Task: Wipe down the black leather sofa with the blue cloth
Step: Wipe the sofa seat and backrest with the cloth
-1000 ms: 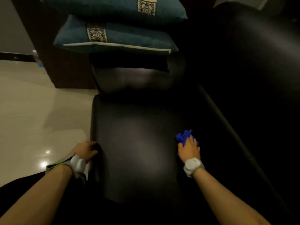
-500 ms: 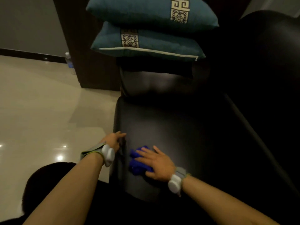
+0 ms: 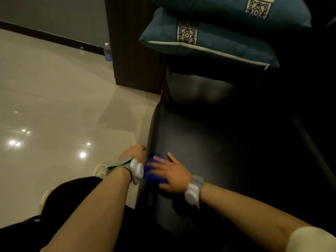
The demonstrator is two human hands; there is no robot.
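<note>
The black leather sofa (image 3: 218, 142) fills the right side, its seat stretching away from me. The blue cloth (image 3: 153, 172) lies bunched on the seat near its left front edge. My right hand (image 3: 171, 172) presses flat on the cloth with straight, spread fingers; the cloth shows in front of and under the fingers and is blurred. My left hand (image 3: 133, 152) rests on the seat's left edge, just left of the cloth, fingers curved over the edge.
Two teal cushions (image 3: 218, 33) are stacked on the sofa's far armrest. A dark wooden cabinet (image 3: 134, 51) stands behind it, with a plastic bottle (image 3: 107, 52) on the glossy tiled floor (image 3: 54, 106). My dark-clothed knee (image 3: 72, 197) and a pale shoe (image 3: 100, 170) are at lower left.
My right hand has swept the cloth from the seat's right side across to its left front edge, beside my left hand. The view has swung to the left.
</note>
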